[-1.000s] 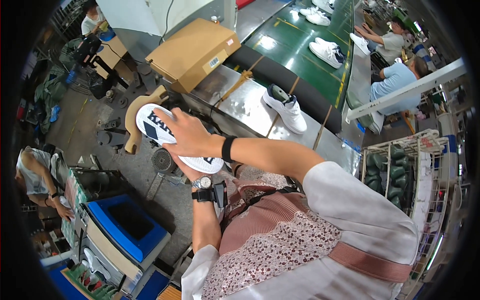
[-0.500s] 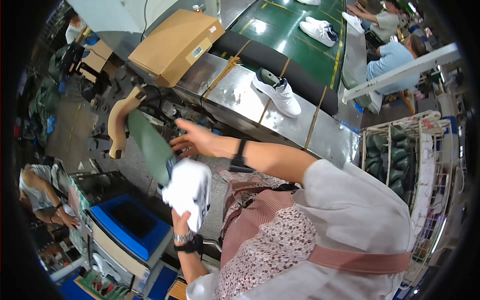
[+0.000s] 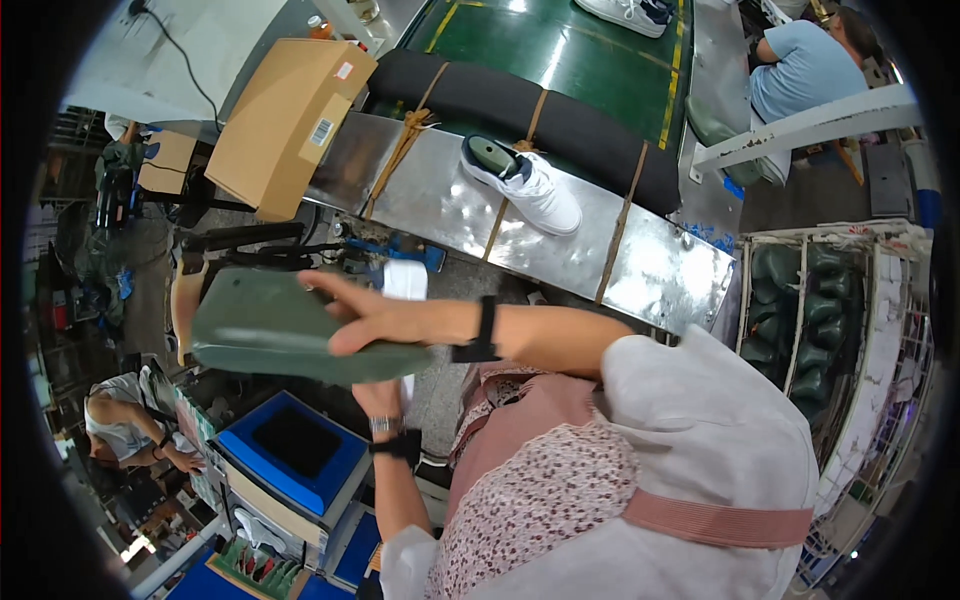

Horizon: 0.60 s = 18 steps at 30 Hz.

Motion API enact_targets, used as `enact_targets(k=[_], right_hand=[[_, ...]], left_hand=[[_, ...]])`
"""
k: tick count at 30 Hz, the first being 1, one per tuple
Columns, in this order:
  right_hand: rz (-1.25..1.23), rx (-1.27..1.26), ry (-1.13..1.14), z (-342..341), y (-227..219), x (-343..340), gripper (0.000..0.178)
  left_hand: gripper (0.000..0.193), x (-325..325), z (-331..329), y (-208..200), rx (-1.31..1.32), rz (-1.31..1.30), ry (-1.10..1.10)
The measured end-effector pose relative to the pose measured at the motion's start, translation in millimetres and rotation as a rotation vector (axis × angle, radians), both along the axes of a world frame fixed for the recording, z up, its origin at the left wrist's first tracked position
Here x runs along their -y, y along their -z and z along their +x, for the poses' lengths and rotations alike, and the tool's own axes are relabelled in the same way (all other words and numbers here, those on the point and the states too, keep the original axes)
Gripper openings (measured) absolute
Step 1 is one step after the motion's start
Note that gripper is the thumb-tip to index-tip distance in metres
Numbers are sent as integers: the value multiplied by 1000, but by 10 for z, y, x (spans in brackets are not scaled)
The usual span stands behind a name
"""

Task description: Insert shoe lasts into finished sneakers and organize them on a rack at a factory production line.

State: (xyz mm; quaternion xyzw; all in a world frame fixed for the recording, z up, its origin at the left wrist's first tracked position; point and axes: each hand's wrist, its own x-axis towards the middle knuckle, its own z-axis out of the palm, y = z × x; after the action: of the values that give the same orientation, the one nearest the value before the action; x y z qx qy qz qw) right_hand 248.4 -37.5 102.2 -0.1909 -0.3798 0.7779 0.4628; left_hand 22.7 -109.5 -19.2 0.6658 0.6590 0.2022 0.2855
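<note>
A dark green shoe last lies across the space before me, gripped by my right hand, its thumb on top. Behind that wrist shows part of a white shoe; most of it is hidden by the last and my right hand. My left hand is below the shoe with its fingers tucked behind the last, apparently wrapped round the shoe. Beyond the last's far left end stands a tan curved piece on a machine. Another white shoe with a green last inside rests on the metal ledge.
Ahead, the metal ledge borders a green conveyor belt with a black padded roll. A cardboard box sits at its left end. At right stands a wire rack of green lasts. A blue-topped machine is lower left. Co-workers sit on both sides.
My right hand, open beside the shoe before, now grips the green last, which has swung level and nearer. The white shoe has moved behind my right wrist. The view has shifted.
</note>
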Motion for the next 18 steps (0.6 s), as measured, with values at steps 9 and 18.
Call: enact_targets(k=[9,18], right_hand=[[-495,293,690,2753,1149,1113,68],[-295,1638,896,3311,1946,1997,63]], left_hand=[[64,-1486,1547,747,-389,136,98],[51,-1077,3468,-173,81,90,404]])
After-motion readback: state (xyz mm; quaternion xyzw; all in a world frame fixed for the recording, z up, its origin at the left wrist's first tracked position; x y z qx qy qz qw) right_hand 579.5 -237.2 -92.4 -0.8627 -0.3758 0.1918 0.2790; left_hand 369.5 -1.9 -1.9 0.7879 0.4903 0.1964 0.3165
